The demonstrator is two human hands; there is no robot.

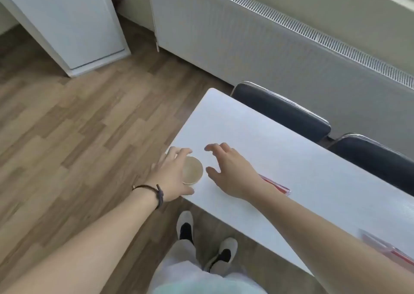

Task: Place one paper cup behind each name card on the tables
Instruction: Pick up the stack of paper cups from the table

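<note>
A paper cup (192,170), open end up, is held over the near left edge of the white table (257,136). My left hand (172,177) wraps around its left side. Just right of the cup my right hand (230,170) hovers over the table with fingers spread and holds nothing. A red-and-clear name card (277,185) lies on the table, partly hidden under my right forearm. A second name card (385,247) sits at the table's near right edge.
Two dark chairs (284,112) (376,157) stand along the table's far side, in front of a long white radiator (268,40). A white cabinet (67,24) stands at the back left on the wooden floor (67,125). My feet (186,226) are by the table's near edge.
</note>
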